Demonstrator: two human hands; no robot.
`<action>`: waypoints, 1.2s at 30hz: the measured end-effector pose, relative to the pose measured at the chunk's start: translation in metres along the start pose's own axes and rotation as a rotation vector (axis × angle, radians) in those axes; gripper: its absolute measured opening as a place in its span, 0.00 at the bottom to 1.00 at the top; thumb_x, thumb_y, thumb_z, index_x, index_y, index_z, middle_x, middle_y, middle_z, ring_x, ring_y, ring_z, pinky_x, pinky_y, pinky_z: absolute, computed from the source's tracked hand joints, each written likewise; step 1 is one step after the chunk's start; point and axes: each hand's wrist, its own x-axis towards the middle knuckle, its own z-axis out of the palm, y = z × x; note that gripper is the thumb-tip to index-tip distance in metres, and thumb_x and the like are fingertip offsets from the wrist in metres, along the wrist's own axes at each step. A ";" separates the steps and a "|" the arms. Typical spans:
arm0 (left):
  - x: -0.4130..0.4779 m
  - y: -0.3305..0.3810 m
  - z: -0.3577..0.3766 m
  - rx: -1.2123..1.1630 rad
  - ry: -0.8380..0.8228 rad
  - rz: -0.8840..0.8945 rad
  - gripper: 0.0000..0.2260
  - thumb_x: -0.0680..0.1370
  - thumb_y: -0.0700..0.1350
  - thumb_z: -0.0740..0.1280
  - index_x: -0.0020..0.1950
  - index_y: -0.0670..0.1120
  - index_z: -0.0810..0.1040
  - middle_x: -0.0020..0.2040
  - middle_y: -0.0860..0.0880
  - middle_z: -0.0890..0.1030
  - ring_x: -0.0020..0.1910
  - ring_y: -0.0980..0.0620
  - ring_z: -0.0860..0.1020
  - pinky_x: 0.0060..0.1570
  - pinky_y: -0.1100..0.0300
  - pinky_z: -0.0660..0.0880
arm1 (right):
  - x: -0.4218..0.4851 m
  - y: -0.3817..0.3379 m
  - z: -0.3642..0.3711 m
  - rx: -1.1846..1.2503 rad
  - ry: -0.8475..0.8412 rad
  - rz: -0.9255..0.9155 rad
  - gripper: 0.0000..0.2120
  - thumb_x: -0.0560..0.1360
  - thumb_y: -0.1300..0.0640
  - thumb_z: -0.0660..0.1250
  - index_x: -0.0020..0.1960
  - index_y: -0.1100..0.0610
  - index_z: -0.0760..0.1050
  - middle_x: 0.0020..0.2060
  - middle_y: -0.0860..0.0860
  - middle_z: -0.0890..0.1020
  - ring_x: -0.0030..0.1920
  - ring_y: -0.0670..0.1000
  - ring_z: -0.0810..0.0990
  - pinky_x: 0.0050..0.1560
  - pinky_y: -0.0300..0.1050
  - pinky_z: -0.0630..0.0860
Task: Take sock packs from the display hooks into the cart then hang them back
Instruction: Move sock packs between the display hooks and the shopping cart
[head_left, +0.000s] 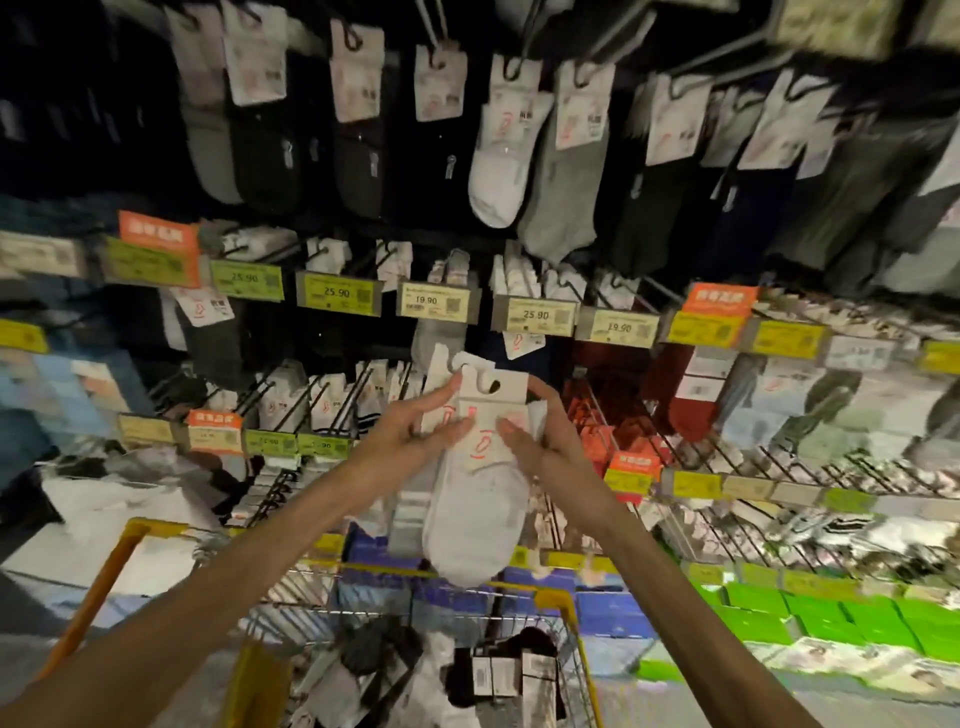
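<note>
while both hands hold it up in front of the rack, the white sock pack with a cardboard header card (475, 499) hangs in the air above the yellow-framed wire cart (558, 597), below a row of yellow-green price tags (337, 296) and not on any hook that i can see. the left hand (415, 441) pinches the card's left edge, thumb on the front, fingers reaching up behind the top. the right hand (543, 447) wraps the right edge, thumb pressed on the front, fingers curled round the back. both grips are closed on the pack.

risks: it looks like more than one pack is held, as a grey striped pack (410, 512) shows just behind the white one. with the pinch only at the cards, a back pack could slide out and drop into the cart or past its rim. the hanger cutout at the card top is small and the black wire display hooks (275, 395) sit close together, so an off aim could snag a neighbouring pack or bend the card.

hard to tell: whether this pack is coming off or going back on, how many packs are held, and which hook is meant. fingertips behind the card are hidden. the dark sock packs in the cart (498, 670) are blurred and the count is unclear. card print is unreadable, and the frame edges are smeared.
</note>
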 end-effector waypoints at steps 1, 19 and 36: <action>0.002 0.011 -0.001 0.015 -0.002 0.019 0.26 0.77 0.47 0.69 0.74 0.56 0.68 0.68 0.66 0.66 0.60 0.80 0.63 0.62 0.78 0.64 | 0.002 -0.010 -0.001 -0.009 -0.009 -0.024 0.24 0.81 0.65 0.61 0.73 0.55 0.59 0.60 0.54 0.79 0.57 0.49 0.81 0.51 0.44 0.79; 0.088 0.172 -0.047 0.023 0.138 0.351 0.24 0.77 0.45 0.70 0.72 0.51 0.72 0.69 0.57 0.73 0.68 0.61 0.71 0.68 0.62 0.70 | 0.103 -0.171 -0.005 0.030 0.160 -0.352 0.21 0.76 0.66 0.68 0.67 0.56 0.70 0.56 0.55 0.83 0.55 0.54 0.83 0.54 0.53 0.80; 0.145 0.223 -0.059 -0.142 0.191 0.194 0.17 0.73 0.49 0.75 0.62 0.50 0.80 0.47 0.61 0.82 0.50 0.65 0.78 0.44 0.72 0.71 | 0.182 -0.231 -0.013 0.237 0.350 -0.355 0.15 0.75 0.67 0.70 0.60 0.66 0.74 0.53 0.61 0.83 0.52 0.60 0.84 0.52 0.60 0.80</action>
